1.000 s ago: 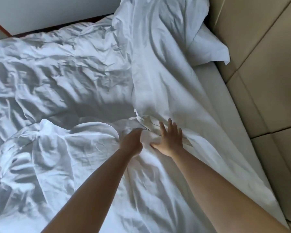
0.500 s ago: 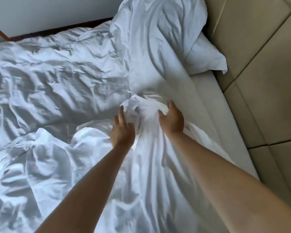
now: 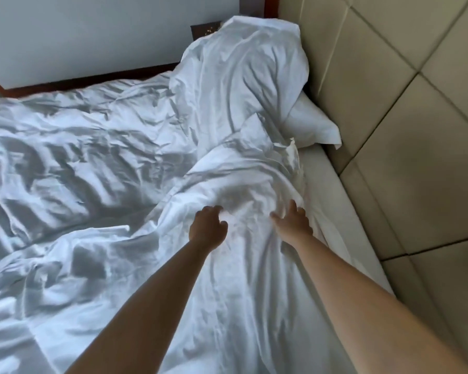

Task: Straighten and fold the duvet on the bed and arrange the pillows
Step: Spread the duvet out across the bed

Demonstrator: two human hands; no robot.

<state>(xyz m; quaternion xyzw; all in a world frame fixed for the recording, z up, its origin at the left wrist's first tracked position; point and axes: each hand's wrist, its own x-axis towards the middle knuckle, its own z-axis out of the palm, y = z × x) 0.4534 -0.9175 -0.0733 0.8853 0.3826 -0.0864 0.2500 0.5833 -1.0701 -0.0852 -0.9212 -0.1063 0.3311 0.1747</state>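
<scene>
Padded beige headboard panels [image 3: 405,109] fill the right side of your view, meeting a pale wall [image 3: 92,36] with a dark wooden trim [image 3: 92,79] along the far edge of the bed. Across nearly the whole mattress lies the white duvet [image 3: 79,157], badly crumpled, with deep creases on your left and a long ridge of bunched fabric running from your hands up toward the corner. At that corner the duvet is heaped over a white pillow [image 3: 314,125], whose pointed corner sticks out to the right against the headboard. Between the duvet's edge and the headboard you can see a bare strip of the cream fitted sheet [image 3: 333,201]. Both your bare forearms reach forward over the lower part of the duvet. Your left hand [image 3: 207,228] rests on the ridge with the fingers curled loosely down into the cloth; whether they pinch any of it you cannot tell from here. Your right hand [image 3: 292,221] lies just beside it, near the duvet's right edge, palm down and fingers spread flat on the fabric, gripping nothing.
</scene>
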